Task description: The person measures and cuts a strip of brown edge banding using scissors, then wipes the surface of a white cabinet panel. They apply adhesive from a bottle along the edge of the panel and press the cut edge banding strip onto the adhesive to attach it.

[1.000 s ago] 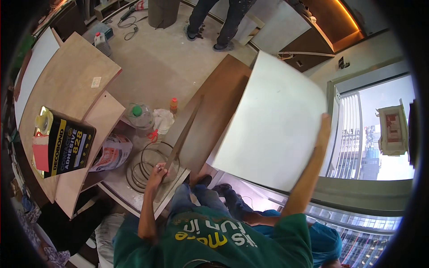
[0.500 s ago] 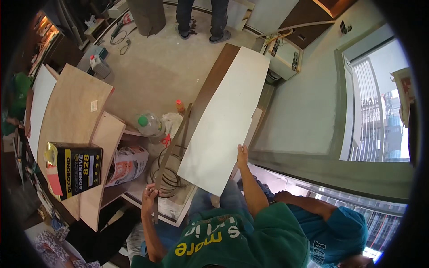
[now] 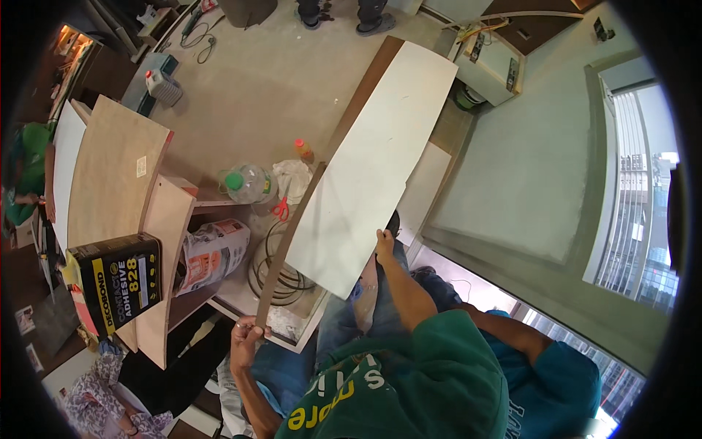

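Note:
A long white sheet (image 3: 373, 161) slants away from me, with a brown board (image 3: 365, 95) showing along its left side. My right hand (image 3: 385, 247) grips the sheet's right edge near its close end. My left hand (image 3: 247, 338) is closed on the near end of a narrow brown strip (image 3: 281, 260), whose far end reaches the sheet's left side. Coiled brown edging (image 3: 267, 282) lies under the strip. Red scissors (image 3: 281, 209) rest on a low surface beside a white cloth (image 3: 292, 179).
On the left, a black adhesive can (image 3: 117, 282) stands by a curved plywood panel (image 3: 117, 175). A green-capped bottle (image 3: 248, 184), an orange bottle (image 3: 302, 148) and a printed sack (image 3: 216, 256) are nearby. One person (image 3: 541, 366) is close on my right; others are farther off.
My view has shifted. My right hand is lower in the picture, still at the sheet's edge. My left hand now holds the strip closer to its near end.

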A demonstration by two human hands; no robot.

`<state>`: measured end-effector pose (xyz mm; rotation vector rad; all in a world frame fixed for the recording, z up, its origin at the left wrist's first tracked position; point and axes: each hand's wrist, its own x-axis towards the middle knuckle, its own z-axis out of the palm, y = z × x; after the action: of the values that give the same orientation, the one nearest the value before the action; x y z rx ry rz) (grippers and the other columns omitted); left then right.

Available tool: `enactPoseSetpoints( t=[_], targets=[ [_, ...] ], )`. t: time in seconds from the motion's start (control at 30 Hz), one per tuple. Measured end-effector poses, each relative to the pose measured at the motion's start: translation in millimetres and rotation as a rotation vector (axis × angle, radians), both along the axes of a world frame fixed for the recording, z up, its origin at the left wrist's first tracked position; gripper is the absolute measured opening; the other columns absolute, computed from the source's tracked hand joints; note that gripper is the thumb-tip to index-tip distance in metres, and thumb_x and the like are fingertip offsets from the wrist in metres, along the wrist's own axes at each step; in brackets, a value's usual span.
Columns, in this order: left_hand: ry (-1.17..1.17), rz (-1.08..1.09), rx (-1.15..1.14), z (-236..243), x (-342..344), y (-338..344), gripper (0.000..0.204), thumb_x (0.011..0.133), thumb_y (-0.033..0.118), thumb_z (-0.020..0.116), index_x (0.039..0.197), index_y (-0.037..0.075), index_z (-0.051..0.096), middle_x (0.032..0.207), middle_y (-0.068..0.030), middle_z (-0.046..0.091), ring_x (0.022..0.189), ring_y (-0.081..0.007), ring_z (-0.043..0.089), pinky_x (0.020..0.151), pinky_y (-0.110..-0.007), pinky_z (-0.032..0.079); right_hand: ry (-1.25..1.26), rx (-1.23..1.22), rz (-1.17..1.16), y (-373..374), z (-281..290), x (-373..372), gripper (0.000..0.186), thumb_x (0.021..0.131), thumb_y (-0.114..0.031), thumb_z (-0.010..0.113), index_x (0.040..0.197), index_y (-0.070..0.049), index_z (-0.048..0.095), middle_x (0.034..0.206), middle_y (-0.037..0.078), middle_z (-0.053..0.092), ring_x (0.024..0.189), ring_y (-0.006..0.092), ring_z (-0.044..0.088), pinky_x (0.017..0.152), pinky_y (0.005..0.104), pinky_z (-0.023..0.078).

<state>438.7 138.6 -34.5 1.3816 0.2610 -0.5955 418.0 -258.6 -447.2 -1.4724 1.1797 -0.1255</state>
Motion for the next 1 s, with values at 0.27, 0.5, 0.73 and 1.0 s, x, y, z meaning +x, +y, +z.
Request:
enactPoseSetpoints(
  t=[0.27,0.5,0.73,1.0],
  targets=[
    [-0.109,-0.195,-0.146,35,23,-74,0.014,0.088,0.007,0.065,0.101,0.003,0.062,0.085,-0.0117,0.066,0.077,-0.0198,0.064,0.069,-0.033,0.050,0.124,0.431,0.168,-27,-31,-3,0.026,0.093,-0.029,0.059,0.096,-0.003,0.056,0.077,0.004,0.056,0.068,0.0145,0.060,0.059,0.0277,0.053],
    [0.155,-0.353,0.205,-50,93,-190,0.017,0.091,0.012,0.061,0.101,-0.001,0.064,0.088,-0.0062,0.064,0.084,-0.0140,0.059,0.080,-0.028,0.046,0.319,0.123,0.250,-109,-33,0,0.036,0.092,-0.036,0.061,0.077,-0.003,0.059,0.065,0.006,0.060,0.049,0.0144,0.055,0.048,0.0292,0.048],
    [0.161,-0.298,0.153,-222,143,-270,0.025,0.094,0.008,0.054,0.118,-0.001,0.056,0.082,-0.0055,0.061,0.075,-0.0130,0.059,0.073,-0.027,0.049,0.497,-0.652,0.632,-273,-36,31,0.029,0.093,-0.028,0.052,0.092,-0.003,0.067,0.071,0.016,0.065,0.059,0.0290,0.065,0.061,0.0428,0.053],
    [0.269,-0.316,0.206,-309,151,-288,0.027,0.090,0.005,0.050,0.115,0.000,0.059,0.078,-0.0057,0.063,0.071,-0.0125,0.060,0.066,-0.028,0.051,0.091,-0.709,0.863,-323,51,174,0.044,0.086,-0.002,0.046,0.129,-0.007,0.051,0.092,0.014,0.064,0.082,0.0229,0.063,0.070,0.0395,0.053]
  ],
)
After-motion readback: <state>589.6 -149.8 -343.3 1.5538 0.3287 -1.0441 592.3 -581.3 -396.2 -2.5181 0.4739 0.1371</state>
